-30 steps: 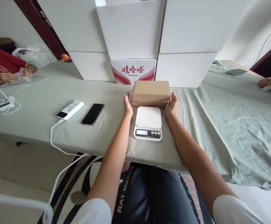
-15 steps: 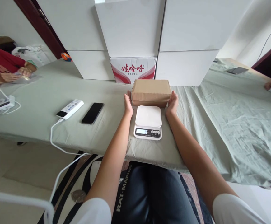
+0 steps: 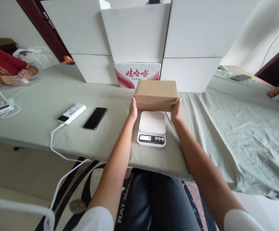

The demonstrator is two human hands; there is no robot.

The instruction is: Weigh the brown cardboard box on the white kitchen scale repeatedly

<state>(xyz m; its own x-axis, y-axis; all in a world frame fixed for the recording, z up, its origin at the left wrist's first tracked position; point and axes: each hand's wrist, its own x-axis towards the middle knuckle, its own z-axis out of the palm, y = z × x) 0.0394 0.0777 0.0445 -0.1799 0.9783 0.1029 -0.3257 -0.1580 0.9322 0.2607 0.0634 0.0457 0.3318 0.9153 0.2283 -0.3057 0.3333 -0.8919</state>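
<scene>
Printed box as barrier behind carton

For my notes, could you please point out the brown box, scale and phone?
Brown box (image 3: 156, 90), head view: on its top face.
White scale (image 3: 152, 126), head view: on its weighing plate.
Black phone (image 3: 95, 118), head view: on its screen.

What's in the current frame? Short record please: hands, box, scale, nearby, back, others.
left hand: on the left side of the cardboard box
right hand: on the box's right side
box: closed, held between both hands, beyond the scale; clearance off the cloth unclear
scale: display lit, reads 0
nearby, left: phone, white device with cable plugged in
back: red-and-white carton among white boxes
others: person in red at far left; another person's hand at right edge
</scene>
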